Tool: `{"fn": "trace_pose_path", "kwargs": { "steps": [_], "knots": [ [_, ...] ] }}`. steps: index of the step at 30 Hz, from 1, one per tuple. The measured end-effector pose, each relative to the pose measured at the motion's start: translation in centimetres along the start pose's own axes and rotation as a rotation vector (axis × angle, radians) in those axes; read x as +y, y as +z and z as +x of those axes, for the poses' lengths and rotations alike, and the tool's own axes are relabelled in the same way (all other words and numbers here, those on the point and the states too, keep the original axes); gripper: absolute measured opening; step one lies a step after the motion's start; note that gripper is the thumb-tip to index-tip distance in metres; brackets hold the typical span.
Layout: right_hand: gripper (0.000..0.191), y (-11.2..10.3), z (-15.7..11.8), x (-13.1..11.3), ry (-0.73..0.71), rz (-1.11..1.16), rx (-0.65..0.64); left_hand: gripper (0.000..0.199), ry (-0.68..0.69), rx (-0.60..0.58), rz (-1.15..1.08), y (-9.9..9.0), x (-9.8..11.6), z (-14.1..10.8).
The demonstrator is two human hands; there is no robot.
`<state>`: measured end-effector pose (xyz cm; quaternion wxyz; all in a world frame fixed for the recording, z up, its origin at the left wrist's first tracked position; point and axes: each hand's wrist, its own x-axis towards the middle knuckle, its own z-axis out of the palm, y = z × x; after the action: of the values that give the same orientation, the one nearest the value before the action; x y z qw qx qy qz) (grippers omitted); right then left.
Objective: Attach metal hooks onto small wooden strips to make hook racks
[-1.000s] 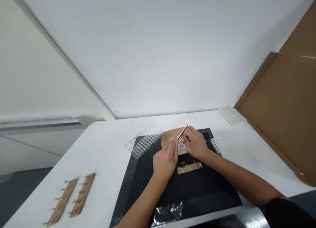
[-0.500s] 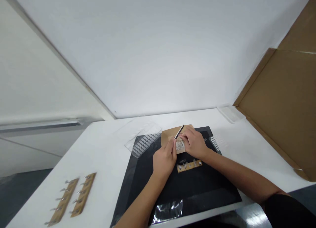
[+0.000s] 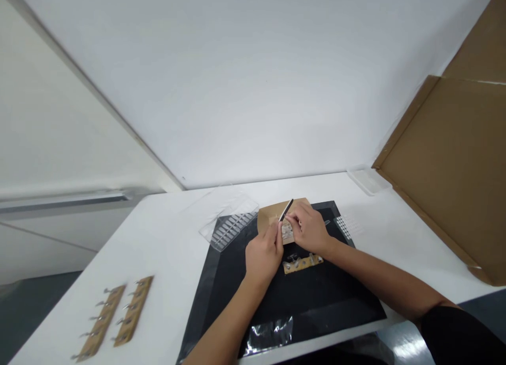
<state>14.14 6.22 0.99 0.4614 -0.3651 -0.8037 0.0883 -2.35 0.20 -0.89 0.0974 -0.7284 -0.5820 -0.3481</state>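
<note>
Two bare forearms come up from the lower edge and lean inward over a black mat (image 3: pixel 316 307), the hands meeting near its far side. The left hand (image 3: pixel 262 252) sits knuckles outward, its thumb and fingers pinching the lower end of a thin stick (image 3: pixel 286 210), dark along one side and pale along the other. The stick slants up and to the right from that pinch, its upper end free of the left fingers. The right hand (image 3: pixel 310 230) comes across from the other side, a black sleeve (image 3: pixel 454 333) on that arm; its fingers are curled and drawn together just beside the stick, and from where I stand I cannot tell whether they pinch anything small.

Beyond and beneath both hands stands an open brown box (image 3: pixel 265 216), with pale bits inside. Nearer the person, a wooden strip (image 3: pixel 303 264) with small upright pieces lies on the mat. A clear tray (image 3: pixel 233 230) overlaps the mat's left corner and the white worktop (image 3: pixel 166 238).
</note>
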Motion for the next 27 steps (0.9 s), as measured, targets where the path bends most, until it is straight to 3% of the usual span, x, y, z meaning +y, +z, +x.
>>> {"fn": "trace_pose_path", "kwargs": {
  "steps": [5, 10, 19, 23, 27],
  "knots": [
    [0.023, -0.12, 0.35, 0.2, 0.059, -0.02, 0.03, 0.028, -0.005, -0.011, -0.007, 0.03, 0.13, 0.0],
    [0.023, 0.05, 0.03, 0.22, 0.018, -0.012, -0.039, 0.029, -0.013, -0.031, -0.005, 0.28, -0.13, -0.17],
    [0.024, -0.28, 0.51, 0.14, 0.02, 0.002, -0.041, 0.029, -0.003, -0.002, 0.006, 0.24, -0.09, -0.24],
    [0.024, -0.49, 0.74, 0.24, 0.062, -0.007, 0.005, 0.029, 0.011, 0.018, -0.013, 0.28, -0.03, -0.32],
    [0.024, -0.46, 0.56, 0.02, 0.027, 0.01, -0.055, 0.028, -0.004, -0.009, -0.014, 0.34, -0.09, -0.38]
  ]
}}
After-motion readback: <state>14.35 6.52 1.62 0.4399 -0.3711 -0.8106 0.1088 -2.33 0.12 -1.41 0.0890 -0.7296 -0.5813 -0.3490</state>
